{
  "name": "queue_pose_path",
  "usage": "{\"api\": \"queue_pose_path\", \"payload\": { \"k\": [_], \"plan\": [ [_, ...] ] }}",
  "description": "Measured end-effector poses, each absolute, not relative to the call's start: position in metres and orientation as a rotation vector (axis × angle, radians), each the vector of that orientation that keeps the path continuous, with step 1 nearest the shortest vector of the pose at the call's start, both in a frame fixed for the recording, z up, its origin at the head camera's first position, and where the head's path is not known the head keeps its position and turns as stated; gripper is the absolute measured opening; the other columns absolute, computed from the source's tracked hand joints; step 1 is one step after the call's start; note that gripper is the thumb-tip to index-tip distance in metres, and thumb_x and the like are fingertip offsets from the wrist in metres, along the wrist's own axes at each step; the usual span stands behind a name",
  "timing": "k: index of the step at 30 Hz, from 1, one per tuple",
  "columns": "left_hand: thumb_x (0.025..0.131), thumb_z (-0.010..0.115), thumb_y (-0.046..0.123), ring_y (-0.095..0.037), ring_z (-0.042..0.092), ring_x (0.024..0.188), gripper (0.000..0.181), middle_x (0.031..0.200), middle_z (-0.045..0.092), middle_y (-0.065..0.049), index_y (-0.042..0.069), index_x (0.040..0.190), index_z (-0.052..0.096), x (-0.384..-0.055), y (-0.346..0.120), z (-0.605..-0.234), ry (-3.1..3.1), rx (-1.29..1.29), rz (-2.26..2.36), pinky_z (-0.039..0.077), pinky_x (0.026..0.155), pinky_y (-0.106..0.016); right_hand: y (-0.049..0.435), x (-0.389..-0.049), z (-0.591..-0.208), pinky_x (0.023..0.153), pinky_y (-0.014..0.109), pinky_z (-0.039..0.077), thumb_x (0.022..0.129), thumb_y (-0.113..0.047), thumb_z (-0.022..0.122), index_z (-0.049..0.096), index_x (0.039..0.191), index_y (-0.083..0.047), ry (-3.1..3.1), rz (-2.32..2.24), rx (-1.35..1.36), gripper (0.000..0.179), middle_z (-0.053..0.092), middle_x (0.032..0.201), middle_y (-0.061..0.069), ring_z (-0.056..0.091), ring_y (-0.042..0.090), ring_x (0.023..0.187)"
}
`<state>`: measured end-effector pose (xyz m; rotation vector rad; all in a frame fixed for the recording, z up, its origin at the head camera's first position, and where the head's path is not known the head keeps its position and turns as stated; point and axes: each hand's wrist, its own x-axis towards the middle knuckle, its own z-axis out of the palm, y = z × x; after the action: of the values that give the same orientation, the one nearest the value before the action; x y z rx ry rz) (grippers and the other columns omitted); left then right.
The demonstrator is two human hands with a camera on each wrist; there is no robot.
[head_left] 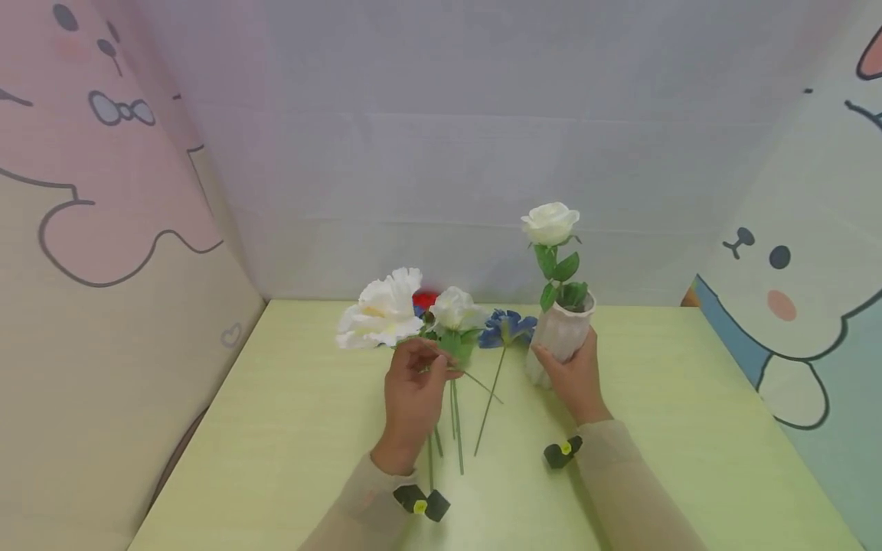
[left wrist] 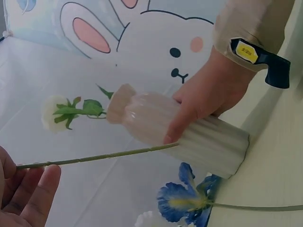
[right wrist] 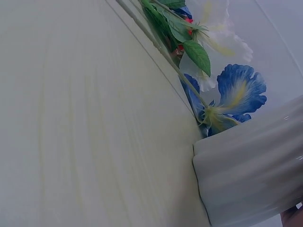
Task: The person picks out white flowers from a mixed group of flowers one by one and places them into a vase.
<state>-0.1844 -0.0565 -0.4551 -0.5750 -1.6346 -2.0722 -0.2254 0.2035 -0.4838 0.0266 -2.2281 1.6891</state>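
My left hand (head_left: 413, 394) pinches a thin green stem (left wrist: 109, 155), whose bare end points toward the vase. The large ruffled white flower (head_left: 381, 312) beside that hand appears to belong to this stem. On the right, my right hand (head_left: 580, 379) grips a ribbed white vase (head_left: 556, 337) around its side, thumb toward the front. One white rose (head_left: 550, 224) with green leaves stands in the vase, its lower stem hidden inside. A blue flower (head_left: 506, 327) lies just left of the vase, its stem running toward me.
Another white flower (head_left: 456, 310) and a partly hidden red flower (head_left: 426, 298) lie between the hands, with several green stems (head_left: 458, 436) stretching toward the front of the pale yellow table (head_left: 276, 444). A pale cloth backdrop (head_left: 441, 168) rises behind, with cartoon-printed sheets at both sides.
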Motion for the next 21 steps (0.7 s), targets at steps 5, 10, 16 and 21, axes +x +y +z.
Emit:
{"api": "queue_pose_path", "payload": {
  "k": [5,10,16,21],
  "plan": [
    [0.098,0.056,-0.014,-0.041,0.068,0.088,0.013,0.098,0.059,-0.024,-0.009,0.110,0.053,-0.189,-0.045,-0.452,-1.711,-0.642,-2.015,0.063,0.074,-0.042,0.206,-0.229,-0.490,0.107,0.059,0.042,0.091,-0.006,0.077,0.020,0.153,0.003,-2.249,1.679,0.004,0.084,0.045,0.138,0.029,0.051,0.041,0.123],
    [0.097,0.055,-0.009,-0.032,0.075,0.080,0.010,0.093,0.070,-0.015,-0.005,0.095,0.064,-0.193,-0.037,-0.439,-1.864,-0.696,-1.920,0.063,0.073,-0.036,0.214,-0.243,-0.514,0.106,0.059,0.042,0.091,-0.010,0.079,0.019,0.156,-0.005,-2.229,1.690,0.005,0.089,0.044,0.139,0.026,0.050,0.040,0.124],
    [0.096,0.056,0.003,-0.011,0.075,0.077,0.019,0.088,0.077,-0.002,0.004,0.094,0.075,-0.202,-0.026,-0.424,-2.010,-0.814,-1.555,0.059,0.080,-0.030,0.219,-0.248,-0.525,0.102,0.056,0.045,0.089,-0.016,0.083,0.022,0.155,-0.007,-2.203,1.670,0.010,0.089,0.047,0.135,0.022,0.053,0.036,0.119],
    [0.092,0.065,0.008,-0.009,0.069,0.090,0.013,0.095,0.074,0.001,0.006,0.104,0.071,-0.206,-0.017,-0.408,-2.047,-0.850,-1.489,0.056,0.083,-0.030,0.218,-0.248,-0.525,0.103,0.056,0.044,0.088,-0.017,0.084,0.023,0.154,-0.006,-2.203,1.660,0.000,0.090,0.047,0.134,0.022,0.052,0.037,0.118]
  ]
}}
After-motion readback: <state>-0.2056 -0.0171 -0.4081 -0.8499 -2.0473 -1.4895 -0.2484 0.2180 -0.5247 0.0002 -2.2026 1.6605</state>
